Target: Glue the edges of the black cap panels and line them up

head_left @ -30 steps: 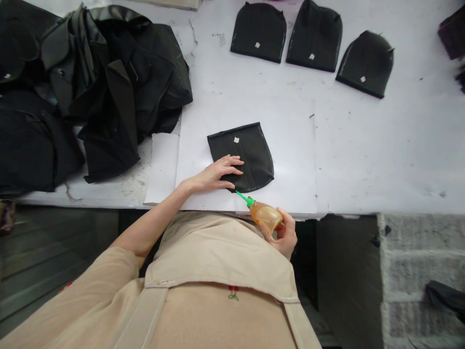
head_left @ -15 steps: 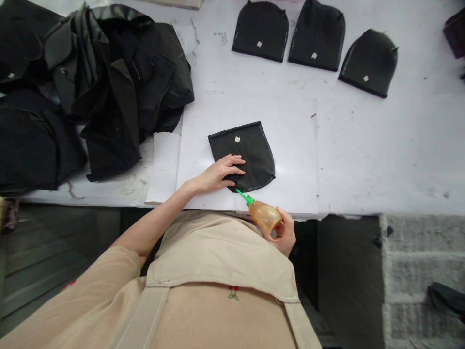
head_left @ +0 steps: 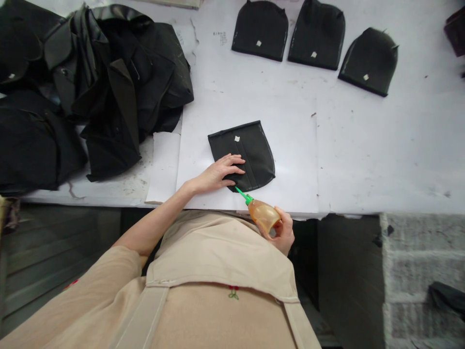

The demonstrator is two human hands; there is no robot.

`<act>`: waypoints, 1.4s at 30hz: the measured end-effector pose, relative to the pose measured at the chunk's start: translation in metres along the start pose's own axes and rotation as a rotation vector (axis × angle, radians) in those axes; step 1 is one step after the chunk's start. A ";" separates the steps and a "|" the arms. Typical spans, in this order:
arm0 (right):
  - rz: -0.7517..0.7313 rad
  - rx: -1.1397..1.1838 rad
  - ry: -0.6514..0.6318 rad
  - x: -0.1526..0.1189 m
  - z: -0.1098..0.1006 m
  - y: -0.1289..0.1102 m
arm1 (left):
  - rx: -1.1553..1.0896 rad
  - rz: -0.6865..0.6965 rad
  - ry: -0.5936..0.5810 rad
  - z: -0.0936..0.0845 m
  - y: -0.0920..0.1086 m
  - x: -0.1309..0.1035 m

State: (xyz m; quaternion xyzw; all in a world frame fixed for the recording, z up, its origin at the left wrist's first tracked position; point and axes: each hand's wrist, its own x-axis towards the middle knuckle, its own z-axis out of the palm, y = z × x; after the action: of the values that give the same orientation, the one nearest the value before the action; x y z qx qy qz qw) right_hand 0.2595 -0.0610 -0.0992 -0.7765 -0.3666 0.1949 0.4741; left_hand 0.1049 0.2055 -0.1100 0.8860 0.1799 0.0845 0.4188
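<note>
A black leather piece with a small white tag lies on white paper near the table's front edge. My left hand rests flat on its lower left part, fingers spread, pinning it down. My right hand grips an amber glue bottle with a green nozzle. The nozzle tip touches the piece's near edge, just right of my left fingers.
Three more black leather pieces lie in a row at the far side. A heap of black garments fills the table's left. The table edge runs just before my body; a grey rough surface lies lower right.
The bottle's nozzle has crept slightly left and up along the piece's near edge. My left hand stays pressed on the piece.
</note>
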 end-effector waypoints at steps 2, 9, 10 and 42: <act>-0.019 -0.021 -0.029 0.000 -0.003 0.001 | 0.002 0.005 0.000 0.001 -0.001 0.000; -0.041 -0.048 -0.086 0.000 -0.009 0.000 | 0.008 0.032 0.009 0.002 -0.003 -0.001; -0.030 -0.053 -0.092 0.000 -0.010 -0.001 | 0.007 0.029 0.008 0.002 -0.003 -0.001; 0.261 0.176 0.099 0.007 -0.028 -0.009 | 0.027 -0.012 0.019 0.005 0.005 -0.002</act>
State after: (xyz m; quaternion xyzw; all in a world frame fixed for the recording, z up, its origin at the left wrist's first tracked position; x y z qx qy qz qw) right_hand 0.2790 -0.0699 -0.0773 -0.7817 -0.2201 0.2477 0.5284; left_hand 0.1054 0.1984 -0.1092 0.8897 0.1901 0.0881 0.4057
